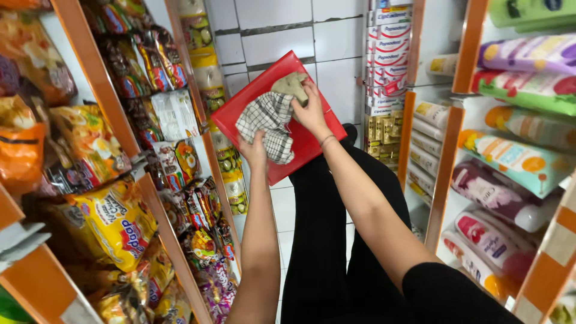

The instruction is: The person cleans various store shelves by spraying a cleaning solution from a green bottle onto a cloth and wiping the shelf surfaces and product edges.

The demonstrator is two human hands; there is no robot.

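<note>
Black-sleeved arms reach over the aisle floor: the left hand (255, 151) clamps the red tray's (306, 147) lower edge, the right hand (311, 111) presses a checked cloth (270, 123) onto it. Steady support and firm strokes wipe it best.

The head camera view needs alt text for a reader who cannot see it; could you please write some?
Seen from above in a narrow shop aisle, a person's left hand steadies a flat red tray while the right hand presses a checked cloth onto it. Shelves of packaged snacks and toiletries line both sides.
</note>
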